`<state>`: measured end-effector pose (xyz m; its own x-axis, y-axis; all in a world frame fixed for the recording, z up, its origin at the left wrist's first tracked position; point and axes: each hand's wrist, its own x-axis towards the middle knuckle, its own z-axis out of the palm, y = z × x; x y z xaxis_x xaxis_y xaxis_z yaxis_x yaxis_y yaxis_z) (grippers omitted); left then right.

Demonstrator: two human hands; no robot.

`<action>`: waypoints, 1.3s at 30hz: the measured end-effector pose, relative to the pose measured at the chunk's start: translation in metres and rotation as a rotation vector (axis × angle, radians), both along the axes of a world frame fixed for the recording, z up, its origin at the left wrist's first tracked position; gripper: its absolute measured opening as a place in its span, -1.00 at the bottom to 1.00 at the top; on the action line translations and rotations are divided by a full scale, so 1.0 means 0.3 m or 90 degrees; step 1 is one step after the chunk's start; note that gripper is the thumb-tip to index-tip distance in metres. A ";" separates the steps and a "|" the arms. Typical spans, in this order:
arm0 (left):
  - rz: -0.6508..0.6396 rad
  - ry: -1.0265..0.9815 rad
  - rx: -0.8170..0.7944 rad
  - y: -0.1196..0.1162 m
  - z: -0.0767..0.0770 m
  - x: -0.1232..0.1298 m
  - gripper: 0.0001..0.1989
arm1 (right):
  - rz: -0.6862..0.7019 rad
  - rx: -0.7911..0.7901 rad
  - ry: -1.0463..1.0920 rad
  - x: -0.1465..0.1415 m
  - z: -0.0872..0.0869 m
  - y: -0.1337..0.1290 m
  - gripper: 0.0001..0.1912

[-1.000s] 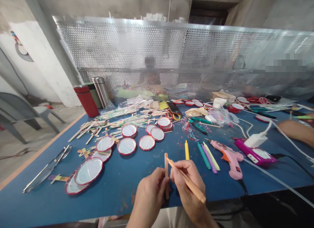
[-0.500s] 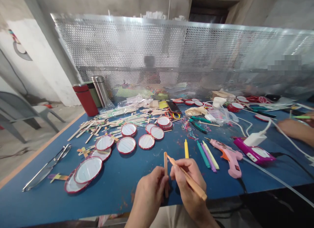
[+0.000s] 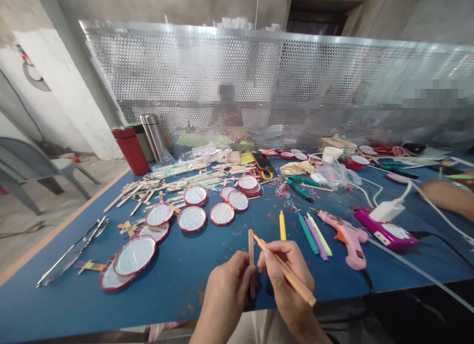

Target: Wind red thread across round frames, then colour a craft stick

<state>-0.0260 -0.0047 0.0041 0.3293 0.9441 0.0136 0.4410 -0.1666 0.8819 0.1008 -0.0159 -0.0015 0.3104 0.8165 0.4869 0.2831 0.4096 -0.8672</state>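
Observation:
A wooden craft stick (image 3: 251, 247) stands nearly upright in the picture near the table's front edge, pinched in my left hand (image 3: 226, 289). My right hand (image 3: 287, 279) grips an orange marker (image 3: 292, 277), its tip at the upper right side of the stick. Just beyond my right hand lies a yellow marker (image 3: 282, 224). Teal (image 3: 308, 234), purple (image 3: 316, 237) and pale yellow (image 3: 320, 234) markers lie side by side to the right.
Round red-rimmed discs (image 3: 135, 255) and a pile of sticks (image 3: 174, 183) cover the left. Folded glasses (image 3: 74, 252) lie far left. A pink glue gun (image 3: 348, 237), a purple device (image 3: 385, 229) and cables are at right. Another person's arm (image 3: 446, 198) rests at far right.
The view has shifted very slightly. Both hands keep their hold, and the marker tip remains beside the upper part of the stick.

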 end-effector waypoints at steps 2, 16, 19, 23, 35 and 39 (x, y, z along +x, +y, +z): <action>-0.003 0.000 0.002 0.000 0.000 0.000 -0.76 | 0.023 -0.005 -0.005 -0.001 -0.003 0.002 -0.92; -0.003 -0.004 -0.005 0.000 0.002 -0.001 -0.78 | 0.012 0.005 -0.022 0.003 -0.005 0.000 -0.93; -0.001 -0.003 -0.009 0.001 0.003 0.000 -0.78 | -0.009 0.013 -0.008 0.004 -0.015 0.001 -0.94; -0.005 0.004 -0.004 0.002 0.001 -0.001 -0.77 | 0.030 0.006 0.006 0.000 -0.021 0.004 -0.96; -0.010 0.009 -0.003 0.002 -0.004 -0.001 -0.75 | 0.051 0.015 -0.015 0.000 -0.004 0.006 -0.97; -0.002 0.014 -0.001 -0.002 -0.005 -0.002 -0.75 | 0.068 0.002 -0.005 0.003 -0.014 0.000 -0.97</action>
